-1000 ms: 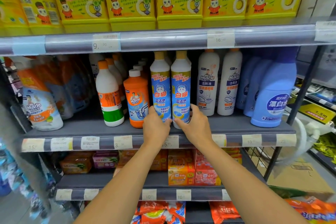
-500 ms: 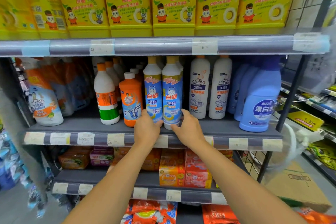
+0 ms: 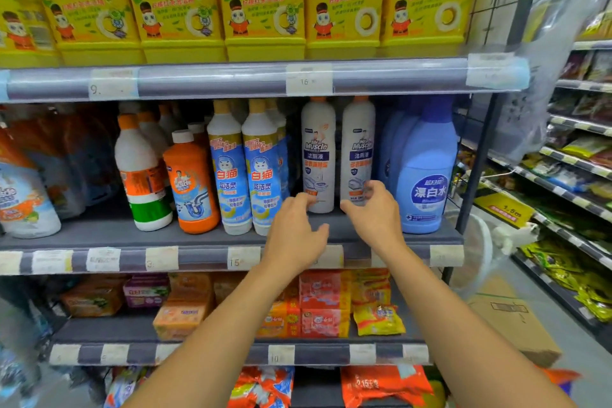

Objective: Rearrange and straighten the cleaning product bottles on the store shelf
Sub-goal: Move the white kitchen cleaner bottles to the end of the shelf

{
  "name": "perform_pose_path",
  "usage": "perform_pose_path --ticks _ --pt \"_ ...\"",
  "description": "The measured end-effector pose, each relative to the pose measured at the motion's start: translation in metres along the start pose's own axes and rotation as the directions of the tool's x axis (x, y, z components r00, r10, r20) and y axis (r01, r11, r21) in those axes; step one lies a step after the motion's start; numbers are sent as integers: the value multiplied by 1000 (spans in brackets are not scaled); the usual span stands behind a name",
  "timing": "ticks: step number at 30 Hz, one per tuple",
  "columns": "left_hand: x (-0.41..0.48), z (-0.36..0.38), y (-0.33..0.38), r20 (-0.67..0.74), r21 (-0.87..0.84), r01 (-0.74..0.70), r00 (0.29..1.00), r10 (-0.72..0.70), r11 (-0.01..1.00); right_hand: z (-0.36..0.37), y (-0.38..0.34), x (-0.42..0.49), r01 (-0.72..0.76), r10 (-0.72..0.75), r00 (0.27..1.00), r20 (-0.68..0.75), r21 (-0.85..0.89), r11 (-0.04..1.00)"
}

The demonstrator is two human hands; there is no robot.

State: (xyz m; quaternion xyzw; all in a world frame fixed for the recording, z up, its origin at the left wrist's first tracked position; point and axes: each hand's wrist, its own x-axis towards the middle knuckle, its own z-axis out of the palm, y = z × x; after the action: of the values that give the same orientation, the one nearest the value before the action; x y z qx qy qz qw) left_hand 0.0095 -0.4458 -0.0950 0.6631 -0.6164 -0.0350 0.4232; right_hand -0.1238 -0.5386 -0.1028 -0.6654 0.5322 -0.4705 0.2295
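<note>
I see the middle shelf [image 3: 99, 235], left to right: white bottle with orange-green label [image 3: 143, 172], orange drain cleaner bottle [image 3: 191, 182], two blue-label bottles [image 3: 246, 172] touching side by side at the front edge, two white toilet cleaner bottles [image 3: 337, 156] set further back, blue bleach bottle [image 3: 427, 172] at the right end. Left hand [image 3: 294, 235] fingers spread, empty, fingertips just at the base of the left white toilet bottle. Right hand [image 3: 374, 212] also spread, curled in front of the right one; can't tell if it touches.
</note>
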Motion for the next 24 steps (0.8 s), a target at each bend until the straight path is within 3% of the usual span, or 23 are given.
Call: perform_pose_path --ticks 6,14,24 --pt "33 20 -2 0 -169 131 991 -133 977 10 -5 33 -18 21 999 -40 62 998" --pt "72 39 -7 -133 -216 241 953 -273 946 40 2 70 -62 68 996 -63 96 993" --pt "104 68 -5 -153 -347 198 952 -263 917 38 -1 65 4 7 995 -99 111 994"
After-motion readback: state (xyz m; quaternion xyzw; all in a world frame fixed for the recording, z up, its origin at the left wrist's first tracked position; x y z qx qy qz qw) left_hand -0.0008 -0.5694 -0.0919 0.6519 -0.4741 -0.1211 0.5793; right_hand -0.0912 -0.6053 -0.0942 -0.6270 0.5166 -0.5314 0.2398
